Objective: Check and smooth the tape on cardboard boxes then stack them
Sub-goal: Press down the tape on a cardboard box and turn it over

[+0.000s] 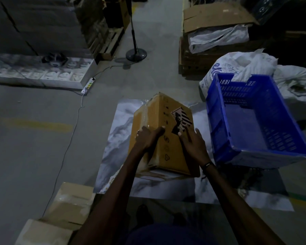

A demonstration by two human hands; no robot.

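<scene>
Brown cardboard makes up the box (163, 133) that stands tilted on one edge on a marbled grey-white sheet (117, 144) spread over the concrete floor (42, 138), one corner ridge turned up toward the camera. Clear tape (145, 114) runs along its upper left face, and a black-and-white striped label (181, 121) sits on the right face. The left hand (148, 138) lies over the ridge with straight fingers pressed flat on the cardboard, gripping nothing. The right hand (193, 144) rests against the right face just below the label, fingers likewise extended and relaxed, a dark band on its wrist. Just right of the box a blue plastic crate (254, 121) sits tipped, with white sacks (245, 66) behind it. More cardboard boxes (67, 207) lie at the lower left beside the sheet. Farther back stand a fan base (136, 54) and a white power strip (88, 85).
</scene>
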